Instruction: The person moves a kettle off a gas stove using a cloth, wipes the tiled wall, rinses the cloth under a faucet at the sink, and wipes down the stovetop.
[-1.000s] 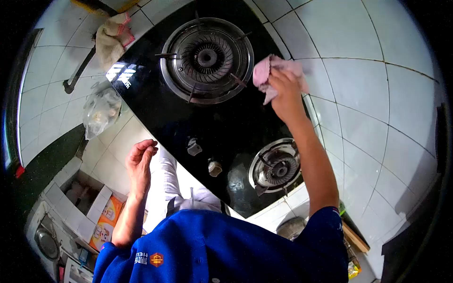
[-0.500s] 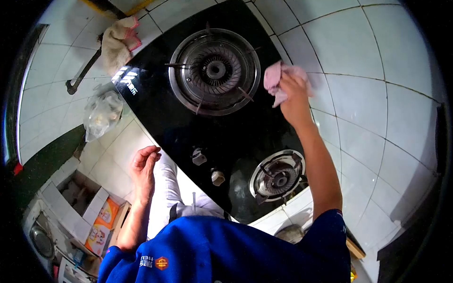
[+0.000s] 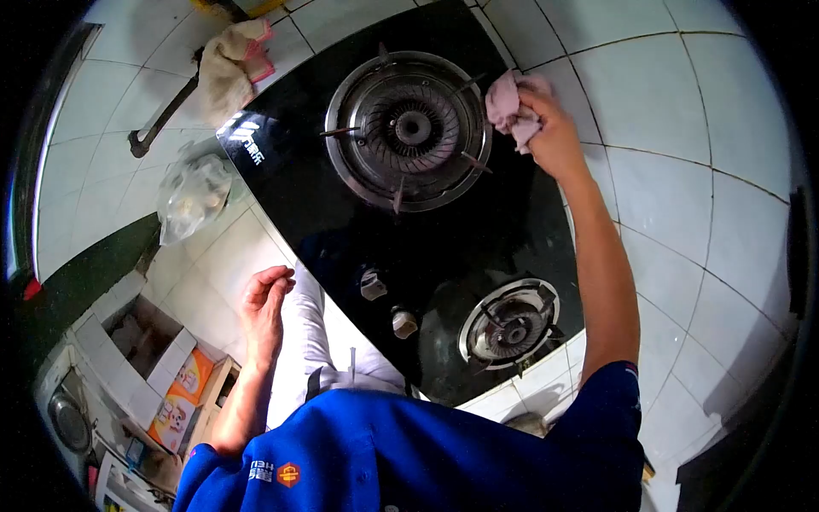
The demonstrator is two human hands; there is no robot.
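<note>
A crumpled pink cloth (image 3: 512, 107) is gripped in my right hand (image 3: 553, 135). It rests at the far right edge of the black glass gas stove (image 3: 341, 256), beside the large burner (image 3: 413, 128). My left hand (image 3: 266, 303) hovers off the stove's front edge, fingers curled together; whether anything is in them I cannot make out. Two control knobs, one pale knob (image 3: 373, 285) and another knob (image 3: 403, 322), sit on the glass nearer to me. At the lower right of the stovetop is the small burner (image 3: 510, 328).
White wall tiles (image 3: 648, 94) border the stove at right. A beige cloth with pink trim (image 3: 229, 72) lies at the stove's far left corner. Below it hangs a clear plastic bag (image 3: 194, 198). An orange box (image 3: 192, 375) stands at lower left.
My right hand has moved the pink cloth a little farther away along the stove's right edge. The view has shifted slightly. My left hand keeps its curled pose.
</note>
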